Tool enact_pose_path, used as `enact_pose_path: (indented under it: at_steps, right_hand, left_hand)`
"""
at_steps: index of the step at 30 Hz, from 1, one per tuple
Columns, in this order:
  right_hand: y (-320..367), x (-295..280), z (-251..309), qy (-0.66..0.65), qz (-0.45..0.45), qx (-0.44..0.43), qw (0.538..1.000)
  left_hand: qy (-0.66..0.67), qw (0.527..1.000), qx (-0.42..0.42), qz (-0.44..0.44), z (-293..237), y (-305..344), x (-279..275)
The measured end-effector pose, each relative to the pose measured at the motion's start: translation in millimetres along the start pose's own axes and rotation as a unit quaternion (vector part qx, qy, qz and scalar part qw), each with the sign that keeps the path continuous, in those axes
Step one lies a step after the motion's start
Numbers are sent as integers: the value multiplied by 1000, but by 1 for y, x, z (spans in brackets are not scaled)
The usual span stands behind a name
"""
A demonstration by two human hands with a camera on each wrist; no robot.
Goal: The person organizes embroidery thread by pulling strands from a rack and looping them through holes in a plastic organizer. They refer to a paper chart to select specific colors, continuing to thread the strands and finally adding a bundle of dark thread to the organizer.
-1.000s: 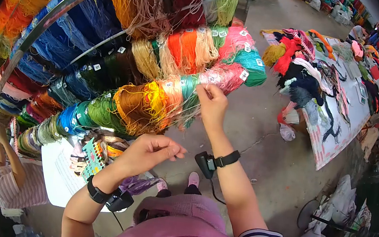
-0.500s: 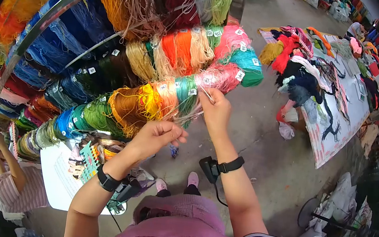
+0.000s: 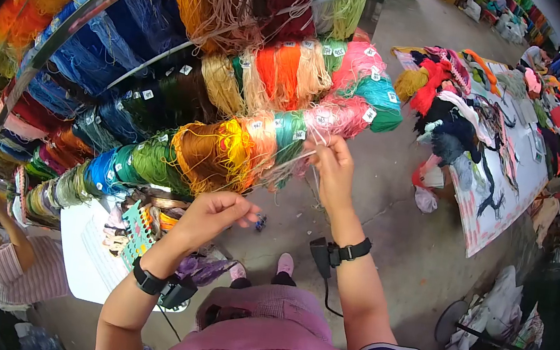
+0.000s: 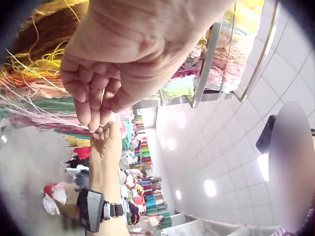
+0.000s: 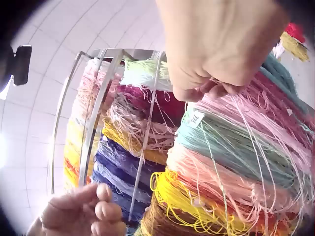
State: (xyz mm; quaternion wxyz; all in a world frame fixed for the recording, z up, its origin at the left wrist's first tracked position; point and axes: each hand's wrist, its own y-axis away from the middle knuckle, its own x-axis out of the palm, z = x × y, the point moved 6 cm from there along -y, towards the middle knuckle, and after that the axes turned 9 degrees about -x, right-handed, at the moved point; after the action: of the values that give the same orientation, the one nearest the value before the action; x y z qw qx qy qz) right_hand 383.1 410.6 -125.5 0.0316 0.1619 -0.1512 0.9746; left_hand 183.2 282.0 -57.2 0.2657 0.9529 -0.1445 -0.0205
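Note:
Pale thread strands (image 3: 286,167) hang off the front row of skeins, pinched by my right hand (image 3: 335,178) beside the pink skein (image 3: 322,118) and the green one (image 3: 290,131). In the right wrist view, thin pale strands (image 5: 251,125) run down from the curled fingers of my right hand (image 5: 221,49), across the pink, green and peach skeins. My left hand (image 3: 213,217) hovers below the yellow and brown skeins (image 3: 209,156), apart from them, its fingers loosely bent. Nothing is visible in this left hand (image 5: 83,214); the left wrist view shows its fingers overlapping my right hand (image 4: 106,142).
Metal bars (image 3: 90,12) frame the rack of coloured skeins. At lower left stands a white table (image 3: 79,248) with a green holed card (image 3: 138,227); another person (image 3: 24,262) is beside it. Yarn bundles lie on a table (image 3: 501,195) at right. Bags (image 3: 488,305) lie lower right.
My right hand has moved right and slightly down with the pinched strands, which now stretch from the skeins. My left hand has shifted a little lower, and its fingers look looser.

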Motion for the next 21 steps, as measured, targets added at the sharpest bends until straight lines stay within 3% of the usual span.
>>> enact_pose_path:
  at_steps: [2,3,5,6,8,10,11,12,13,16,17,18,20,21]
  right_hand:
    - [13,6,-4,-212,37,164,963]
    - [18,3,3,-211,35,163,963]
    - [34,-10,16,-6,88,181,980]
    - [45,-25,22,59,68,188,978]
    - [79,-76,18,68,53,209,974]
    - [127,-146,13,-2,16,267,963]
    - [154,-186,15,-28,-22,290,956]
    - [184,-223,28,26,-102,302,948]
    - [219,-273,31,18,-171,302,938]
    - [334,-418,82,191,-405,291,846]
    - [353,-444,108,214,-428,259,839]
    - [370,-457,133,237,-450,228,830]
    - [359,-435,182,331,-409,161,835]
    - [337,-391,205,405,-395,165,808]
  left_hand:
    - [-11,1000,-11,-11,-3,8,0]
    - [-11,1000,-11,-9,-2,9,-1]
    - [-8,1000,11,8,-4,12,-4]
    - [-8,1000,15,14,-5,14,-6]
    - [-9,1000,16,-1,-5,21,-15]
    - [-13,1000,21,-7,-6,33,-28]
    - [-17,999,22,-19,-6,40,-38]
    - [-15,999,34,-27,-5,49,-49]
    - [-17,998,33,-49,-4,60,-63]
    - [-11,992,59,-112,7,91,-108]
    - [-22,990,68,-125,12,101,-123]
    - [-25,988,72,-133,17,110,-134]
    - [-71,983,88,-148,27,122,-154]
    - [-93,979,97,-151,30,126,-158]
